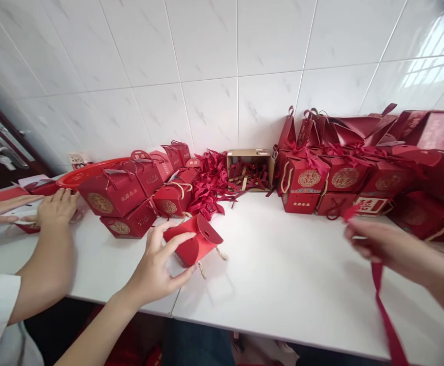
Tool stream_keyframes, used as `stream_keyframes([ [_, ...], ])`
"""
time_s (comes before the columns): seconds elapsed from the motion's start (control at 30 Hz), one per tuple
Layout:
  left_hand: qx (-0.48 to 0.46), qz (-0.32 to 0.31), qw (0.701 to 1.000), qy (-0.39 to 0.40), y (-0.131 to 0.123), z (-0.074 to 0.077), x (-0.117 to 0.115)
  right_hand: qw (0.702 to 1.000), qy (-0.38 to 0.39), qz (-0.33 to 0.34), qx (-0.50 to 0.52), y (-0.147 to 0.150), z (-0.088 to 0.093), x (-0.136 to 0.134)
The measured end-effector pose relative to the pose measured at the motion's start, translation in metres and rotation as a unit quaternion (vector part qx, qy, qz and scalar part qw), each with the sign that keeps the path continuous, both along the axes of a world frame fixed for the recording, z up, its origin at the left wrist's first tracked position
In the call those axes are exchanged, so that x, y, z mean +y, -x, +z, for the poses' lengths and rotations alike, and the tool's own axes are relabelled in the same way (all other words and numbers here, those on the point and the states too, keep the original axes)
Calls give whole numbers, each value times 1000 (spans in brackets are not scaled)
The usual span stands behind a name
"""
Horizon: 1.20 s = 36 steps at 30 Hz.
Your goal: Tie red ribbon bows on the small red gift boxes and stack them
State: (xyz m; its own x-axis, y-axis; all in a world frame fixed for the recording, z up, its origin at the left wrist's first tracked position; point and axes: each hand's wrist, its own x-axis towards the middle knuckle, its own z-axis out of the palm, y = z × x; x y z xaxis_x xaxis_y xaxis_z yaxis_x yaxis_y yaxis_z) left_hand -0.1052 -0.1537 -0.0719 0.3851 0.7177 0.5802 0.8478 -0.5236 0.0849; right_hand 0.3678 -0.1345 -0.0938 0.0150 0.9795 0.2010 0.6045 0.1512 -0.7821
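My left hand (164, 259) grips a small red gift box (195, 241) with its thumb and fingers. The box is tilted on the white table, its curved top flap with a hole turned toward me, and twisted cord ends stick out near its lower edge. In my right hand (378, 246), raised over the right side of the table and slightly blurred, is a dark red ribbon (384, 305). One end shows above the fingertips, and the long end hangs down past the table edge. The two hands are well apart.
Stacked red gift boxes (111, 190) stand left; more (308, 178) stand right. A ribbon heap (210, 183) lies beside a cardboard box (270, 168) at the wall. At far left, another person's hands (58, 206) work near a red basin (88, 173).
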Motion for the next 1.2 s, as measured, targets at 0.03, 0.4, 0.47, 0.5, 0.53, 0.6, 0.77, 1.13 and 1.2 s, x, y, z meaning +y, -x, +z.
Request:
stream_keyframes([
  [0.03, -11, -23, 1000, 16, -4, 3, 0, 994, 86, 25, -62, 8, -7, 8],
  [0.4, -88, -223, 932, 271, -54, -2, 4, 960, 45, 17, -276, 42, -31, 20],
  [0.47, -87, -233, 924, 290, -64, 2, 5, 963, 27, 17, -269, 46, -33, 21],
  [0.5, -85, -240, 920, 297, -68, 4, 6, 964, 17, 17, -264, 49, -35, 22],
  [0.53, -85, -249, 916, 302, -72, 7, 6, 966, 6, 16, -260, 53, -38, 23],
  [0.6, -95, -259, 911, 305, -79, 11, 6, 968, -19, 16, -249, 62, -46, 25],
  [0.77, -150, -202, 922, 296, -93, 14, 1, 975, -77, 26, -206, 79, -62, 27],
  [1.13, -167, -152, 936, 269, -111, 21, 0, 969, -224, 64, -81, 93, -6, 0],
  [1.2, -171, -151, 935, 273, -116, 22, 1, 946, -298, 109, -62, 99, 15, -9],
])
